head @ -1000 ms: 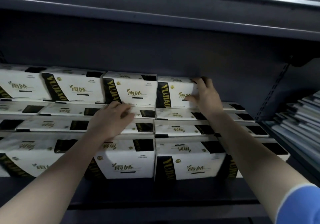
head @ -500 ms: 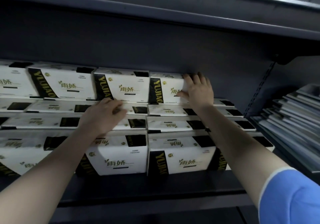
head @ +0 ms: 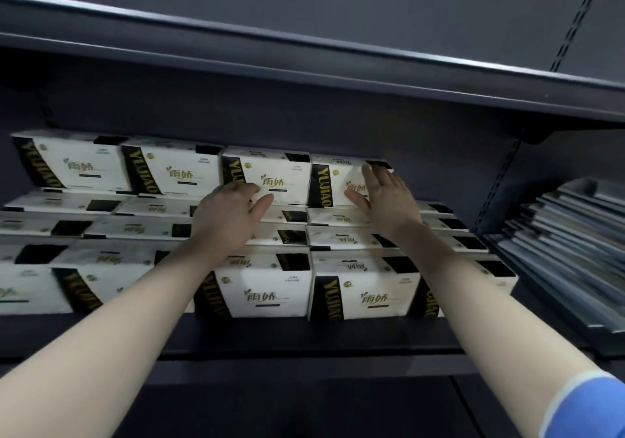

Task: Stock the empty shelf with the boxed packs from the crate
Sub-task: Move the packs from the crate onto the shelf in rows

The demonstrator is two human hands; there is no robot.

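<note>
White-and-black cardboard | right hand (head: pixel 384 197) flat, fingers straight, on rightmost top pack (head: pixel 341 180) | left hand (head: pixel 230 216) relaxed, fingers on neighbouring pack (head: pixel 270 175) left of it | stacked packs fill dark shelf (head: pixel 304 339) | booklets (head: pixel 571 245) right of it

White-and-black boxed tissue packs (head: pixel 270 289) fill dark metal shelf (head: pixel 304 339), rows running 9 to 3 o'clock, stacked higher toward 12. Left hand (head: pixel 230 214) on back-row pack at centre; right hand (head: pixel 382 197) on next pack at its 3 o'clock. Grey stacked trays (head: pixel 568 245) beyond shelf's 3 o'clock end.
</note>
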